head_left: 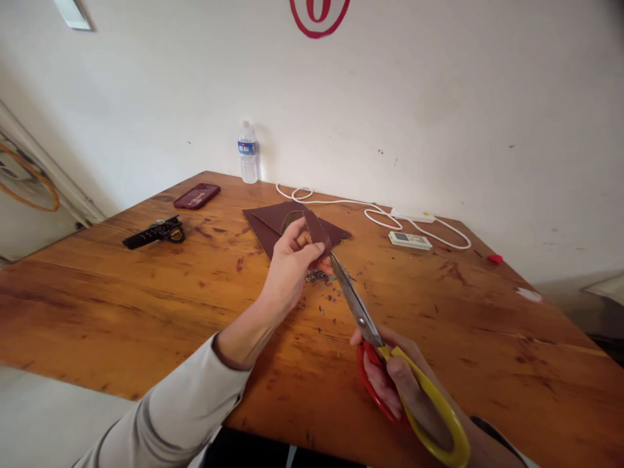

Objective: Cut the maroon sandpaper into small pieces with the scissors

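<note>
Left hand: raised above the table centre, thumb and fingers pinched on a brown strip that stands nearly upright. Right hand: near edge, right of centre, fingers through and wrapped round the red and yellow handle loops of the scissors. The steel blades slant up and left, close together, with the tip at the lower end of the strip beside the left thumb. Small dark offcuts: scattered on the wood just below the strip. Brown sheets: lying flat and overlapped, just beyond the left hand. Wooden table: orange-brown, stained. Black tool: left side. Maroon phone case: far left. Water bottle: upright at the far edge by the wall. White cable: looped along the far edge. White remote-like device: far right, near the cable. Small red item: right edge.
</note>
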Available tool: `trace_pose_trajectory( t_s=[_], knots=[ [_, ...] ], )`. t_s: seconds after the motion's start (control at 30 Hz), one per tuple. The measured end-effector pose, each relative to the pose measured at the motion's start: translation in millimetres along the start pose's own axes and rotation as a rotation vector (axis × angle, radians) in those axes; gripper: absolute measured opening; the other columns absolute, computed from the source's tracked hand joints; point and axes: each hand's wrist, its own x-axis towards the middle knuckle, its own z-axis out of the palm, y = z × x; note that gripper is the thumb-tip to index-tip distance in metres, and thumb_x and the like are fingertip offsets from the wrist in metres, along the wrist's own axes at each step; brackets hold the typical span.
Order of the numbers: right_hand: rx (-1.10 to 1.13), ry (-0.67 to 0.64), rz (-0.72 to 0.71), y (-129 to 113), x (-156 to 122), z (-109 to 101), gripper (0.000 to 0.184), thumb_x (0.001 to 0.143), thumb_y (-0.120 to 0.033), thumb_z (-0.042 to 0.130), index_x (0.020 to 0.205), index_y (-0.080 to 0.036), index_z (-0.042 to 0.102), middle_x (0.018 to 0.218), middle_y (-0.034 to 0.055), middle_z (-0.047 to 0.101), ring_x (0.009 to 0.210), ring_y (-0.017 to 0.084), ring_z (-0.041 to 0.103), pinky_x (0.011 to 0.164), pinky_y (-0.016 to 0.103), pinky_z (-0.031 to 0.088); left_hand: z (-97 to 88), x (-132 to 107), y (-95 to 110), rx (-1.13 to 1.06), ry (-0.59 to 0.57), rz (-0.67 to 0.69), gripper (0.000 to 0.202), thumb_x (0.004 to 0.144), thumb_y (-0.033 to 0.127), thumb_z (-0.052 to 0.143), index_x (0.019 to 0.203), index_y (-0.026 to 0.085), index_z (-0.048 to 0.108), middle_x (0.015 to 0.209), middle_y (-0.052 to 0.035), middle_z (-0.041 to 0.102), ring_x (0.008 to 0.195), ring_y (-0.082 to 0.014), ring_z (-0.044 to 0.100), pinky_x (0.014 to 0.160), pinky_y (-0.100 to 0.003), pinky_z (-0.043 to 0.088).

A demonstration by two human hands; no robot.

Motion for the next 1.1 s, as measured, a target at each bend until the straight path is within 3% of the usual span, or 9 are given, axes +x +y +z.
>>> trace_pose_trajectory(
  t_s=[0.63, 0.93, 1.1],
  knots=[
    [0.039, 0.024, -0.034, -3.4, -0.7, 0.8, 0.046, 0.090, -0.067, 0.060, 0.101, -0.022, 0.060, 0.051, -0.0121, 0.035, 0.037, 0.006, 0.024, 0.035, 0.016, 0.026, -1.3, 3.4, 1.3, 0.015, -0.079, -0.028, 0.047, 0.067, 0.013, 0.069, 0.113, 0.019, 0.060, 0.069, 0.0071, 0.059, 0.051, -0.0077, 0.057, 0.050, -0.023, 0.053],
    [-0.055, 0.025, -0.053, -5.4, -2.7, -3.4, 0.049, 0.093, -0.067, 0.055, 0.110, -0.022, 0.063, 0.055, -0.0110, 0.039, 0.040, 0.006, 0.029, 0.039, 0.018, 0.027, 1.2, 2.9, 5.0, 0.008, -0.048, -0.106, 0.019, 0.065, 0.016, 0.074, 0.078, 0.016, 0.060, 0.065, 0.0046, 0.058, 0.051, -0.0088, 0.059, 0.050, -0.024, 0.056],
    [-0.154, 0.045, -0.075, -2.5, -2.6, -6.0, 0.048, 0.095, -0.066, 0.051, 0.110, -0.022, 0.062, 0.055, -0.0104, 0.040, 0.042, 0.007, 0.032, 0.042, 0.020, 0.030, 2.4, 0.2, 7.8, 0.061, -0.010, -0.160, 0.027, 0.068, 0.021, 0.077, 0.063, 0.018, 0.051, 0.058, 0.0023, 0.060, 0.053, -0.0114, 0.063, 0.051, -0.023, 0.057]
  ],
)
